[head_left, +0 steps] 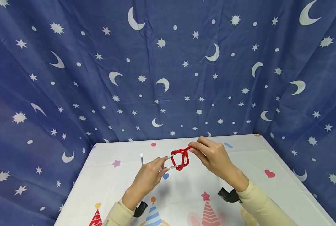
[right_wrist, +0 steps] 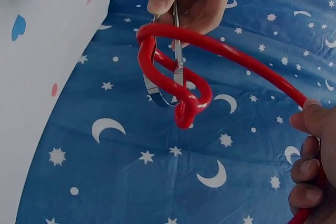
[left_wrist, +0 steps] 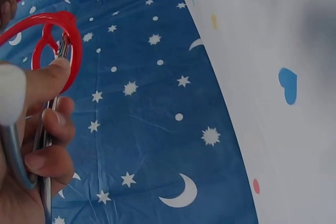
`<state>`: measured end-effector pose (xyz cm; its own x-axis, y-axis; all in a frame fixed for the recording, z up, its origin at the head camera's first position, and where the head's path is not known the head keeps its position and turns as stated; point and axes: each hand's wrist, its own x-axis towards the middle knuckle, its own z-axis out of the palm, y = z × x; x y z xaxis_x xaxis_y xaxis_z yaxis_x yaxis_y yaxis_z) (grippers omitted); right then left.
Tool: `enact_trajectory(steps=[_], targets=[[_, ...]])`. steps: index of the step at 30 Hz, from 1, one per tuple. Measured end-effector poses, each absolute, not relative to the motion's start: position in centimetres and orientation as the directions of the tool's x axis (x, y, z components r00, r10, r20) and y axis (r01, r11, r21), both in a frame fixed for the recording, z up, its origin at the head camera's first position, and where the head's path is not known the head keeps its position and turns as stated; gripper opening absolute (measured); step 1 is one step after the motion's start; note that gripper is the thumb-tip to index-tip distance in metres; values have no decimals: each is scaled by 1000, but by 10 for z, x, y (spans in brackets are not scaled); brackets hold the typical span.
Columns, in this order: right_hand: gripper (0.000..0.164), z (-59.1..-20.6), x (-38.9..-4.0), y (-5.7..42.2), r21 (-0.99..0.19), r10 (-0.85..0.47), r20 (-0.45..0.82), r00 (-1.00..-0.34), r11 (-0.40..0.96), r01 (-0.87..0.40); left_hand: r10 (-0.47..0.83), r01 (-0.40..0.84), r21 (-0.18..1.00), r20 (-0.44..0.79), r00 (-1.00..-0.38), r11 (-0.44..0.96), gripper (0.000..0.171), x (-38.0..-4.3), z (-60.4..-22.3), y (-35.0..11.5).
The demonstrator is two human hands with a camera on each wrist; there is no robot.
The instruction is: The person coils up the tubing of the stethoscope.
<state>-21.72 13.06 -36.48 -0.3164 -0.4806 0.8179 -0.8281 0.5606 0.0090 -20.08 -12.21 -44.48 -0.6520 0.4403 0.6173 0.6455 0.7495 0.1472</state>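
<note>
A dark blue backdrop (head_left: 168,40) printed with pale moons, stars and dots fills the far side in front of you and wraps round to the left and right. Below it spreads the white tabletop (head_left: 252,157), its far edge meeting the cloth. Your pale yellow right sleeve (head_left: 261,204) comes in from the near right, and your left sleeve (head_left: 119,215) shows at the near edge, left of the middle. Your right hand (head_left: 214,157) is raised over the middle of the tabletop, thumb and fingers pinching a run of cord, and your left hand (head_left: 149,175), a little nearer and to the left, is clamped on metal, the thumb pressed along it. On the near side of the tabletop, a pink striped party hat (head_left: 210,215) is printed right of a blue striped one (head_left: 153,216). Between your hands, up off the tabletop, is the glossy red cord (right_wrist: 236,56), bent into a loose cluster of loops, with one stretch running to your right fingers. A shiny metal loop (right_wrist: 179,59) reaches from your left fingers into those coils, and the cord crosses around its two sides. Near each of your wrists sits a black piece, one on the right (head_left: 229,195) and one on the left (head_left: 140,209). Smaller yet, a grey hook (head_left: 142,161) stands up beside your left hand, ending in a white tip (head_left: 141,155); your fingers hide whether it joins the metal loop
</note>
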Motion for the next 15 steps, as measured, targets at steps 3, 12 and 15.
enact_trajectory(steps=[3,12,15], targets=[[16,-365,-220,130,5,-483,813,-324,563,-827,473,673,132,613,-632,727,38,-197,-443,-119],[16,-365,-231,128,-48,-504,767,-398,573,-818,534,720,96,605,-590,687,38,-188,-442,-110],[17,-364,-236,128,-57,-534,739,-410,558,-828,556,740,72,612,-562,669,38,-187,-440,-108]])
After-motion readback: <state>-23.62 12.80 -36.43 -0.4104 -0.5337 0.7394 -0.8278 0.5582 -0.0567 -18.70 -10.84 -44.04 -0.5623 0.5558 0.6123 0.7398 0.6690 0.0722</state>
